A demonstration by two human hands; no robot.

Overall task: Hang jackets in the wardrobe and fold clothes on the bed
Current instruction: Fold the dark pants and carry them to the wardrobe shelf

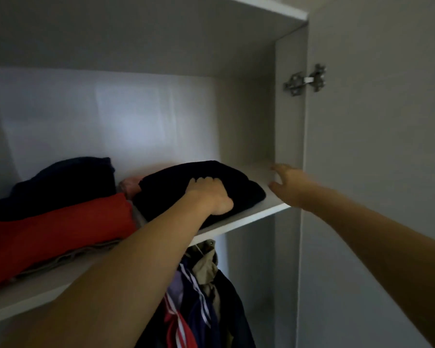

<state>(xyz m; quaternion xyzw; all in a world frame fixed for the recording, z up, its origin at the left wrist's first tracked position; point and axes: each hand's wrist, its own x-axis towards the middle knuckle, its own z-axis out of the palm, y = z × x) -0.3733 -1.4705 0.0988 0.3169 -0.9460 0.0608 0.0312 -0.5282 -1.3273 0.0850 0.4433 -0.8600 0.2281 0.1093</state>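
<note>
We're inside a home here, looking straight into a bedroom wardrobe (290,101) with its door (377,146) swung open on a metal hinge (305,81). Folded clothes (60,222) sit stacked on the white shelf (261,212), and jackets (201,292) hang crowded below it.

There is only one view, from the camera on the person's head. It looks forward and slightly up into the open wardrobe (246,101), close to it, so the shelf (236,219) crosses the middle of the picture. Both forearms reach in from the lower edge. The wide lens bends the open door (377,172) at the right.
</note>
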